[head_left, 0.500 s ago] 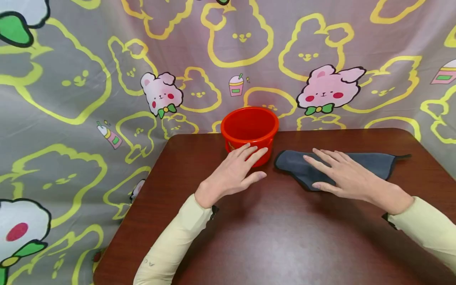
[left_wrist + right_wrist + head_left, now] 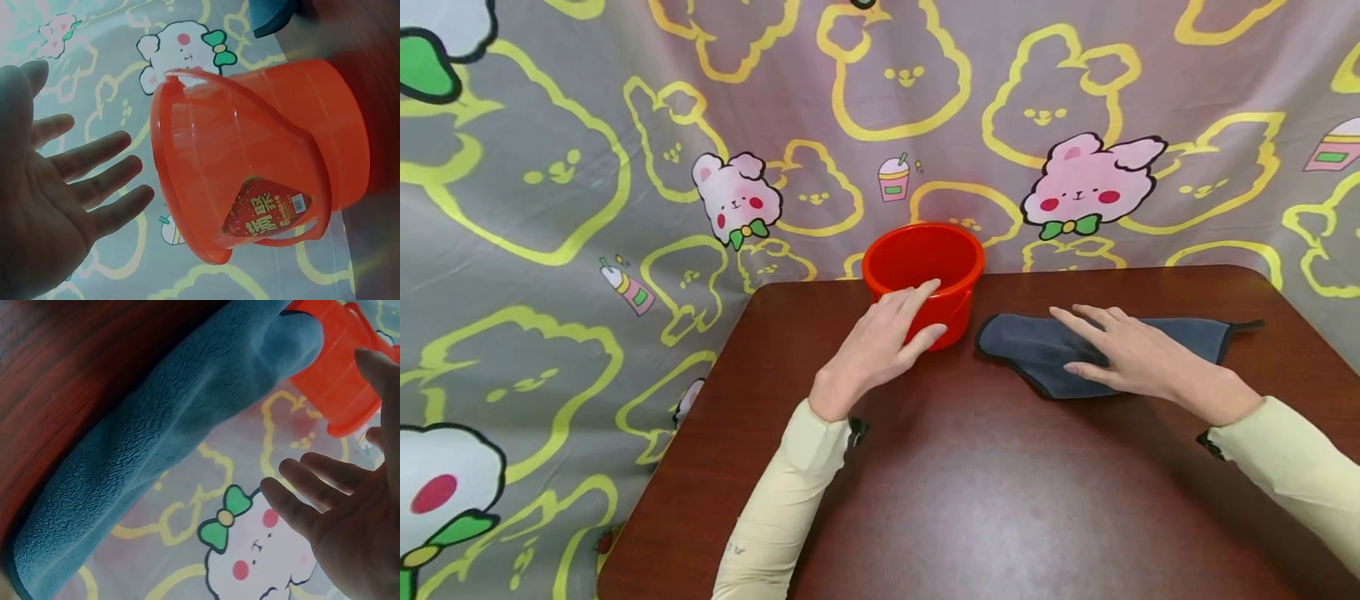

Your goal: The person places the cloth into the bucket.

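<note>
A red plastic bucket [image 2: 951, 312] stands upright at the back of the table. Its handle [image 2: 315, 169] hangs down against the side, close to a diamond-shaped label [image 2: 265, 206] in the left wrist view. My left hand [image 2: 880, 342] is raised in front of the bucket, fingers extended and overlapping its rim in the head view; the left wrist view shows fingertips apart from the rim. To the right lies a folded blue-grey towel [image 2: 1030, 342] with dark edging. Above it hovers my right hand [image 2: 1135, 354], fingers spread and holding nothing.
The dark brown wooden table [image 2: 1000, 492] fills the lower view. A grey curtain [image 2: 805, 100] with cartoon rabbits and yellow outlines hangs right behind its back edge and along the left side. A dark hanging loop [image 2: 1247, 325] sticks out from the towel's right end.
My left hand has turned and its fingers have risen toward the bucket's rim, now closer together. The right hand has shifted only slightly. Bucket and towel stay in place.
</note>
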Demonstrator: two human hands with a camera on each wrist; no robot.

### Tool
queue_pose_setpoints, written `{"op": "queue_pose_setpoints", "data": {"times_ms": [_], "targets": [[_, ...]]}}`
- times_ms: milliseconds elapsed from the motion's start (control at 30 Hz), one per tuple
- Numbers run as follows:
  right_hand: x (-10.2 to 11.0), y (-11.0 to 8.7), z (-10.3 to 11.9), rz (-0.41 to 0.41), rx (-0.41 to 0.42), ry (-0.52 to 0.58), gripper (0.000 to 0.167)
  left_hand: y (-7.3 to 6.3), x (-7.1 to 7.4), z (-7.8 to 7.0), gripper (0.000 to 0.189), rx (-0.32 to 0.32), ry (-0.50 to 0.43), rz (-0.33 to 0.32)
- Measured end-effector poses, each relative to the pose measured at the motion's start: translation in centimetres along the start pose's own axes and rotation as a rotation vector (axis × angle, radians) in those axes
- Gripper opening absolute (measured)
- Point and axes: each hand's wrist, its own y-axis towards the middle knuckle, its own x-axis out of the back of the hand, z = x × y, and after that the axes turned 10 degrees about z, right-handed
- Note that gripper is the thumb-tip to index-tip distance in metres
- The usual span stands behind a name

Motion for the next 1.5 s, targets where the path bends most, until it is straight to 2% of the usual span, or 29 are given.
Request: {"op": "queue_pose_setpoints", "data": {"times_ms": [167, 333, 433, 533, 733, 933, 1167, 1400, 1500], "targets": [[-0.3, 0.4, -0.8, 0.035, -0.024, 0.0, 0.087, 0.2, 0.3, 0.7, 0.062, 0.046, -0.058, -0.068], [-0.5, 0.4, -1.6, 0.157, -0.128, 0.01, 0.086, 0.9, 0.4, 1.4, 0.058, 0.109, -0.173, -0.129], [-0.5, 0.5, -2.0, 0.223, -0.178, 0.021, 0.085, 1.2, 0.3, 1.9, 0.056, 0.139, -0.206, -0.16], [-0.5, 0.6, -2.3, 0.263, -0.196, 0.036, 0.085, 1.5, 0.3, 2.4, 0.054, 0.158, -0.21, -0.205], [-0.5, 0.5, -3.0, 0.365, -0.263, 0.081, 0.09, 2.0, 0.2, 3.4, 0.05, 0.188, -0.209, -0.342], [-0.9, 0.2, -3.6, 0.471, -0.307, 0.139, 0.097, 2.4, -0.2, 4.6, 0.048, 0.274, -0.222, -0.439], [-1.3, 0.2, -4.0, 0.493, -0.293, 0.174, 0.093, 2.5, -1.0, 5.7, 0.051, 0.364, -0.326, -0.447], [-1.4, 0.1, -4.3, 0.485, -0.218, 0.151, 0.064, 2.6, -2.0, 6.8, 0.053, 0.495, -0.477, -0.409], [-1.3, 0.1, -4.3, 0.459, -0.187, 0.168, 0.054, 2.7, -2.4, 7.2, 0.052, 0.525, -0.514, -0.403]]}}
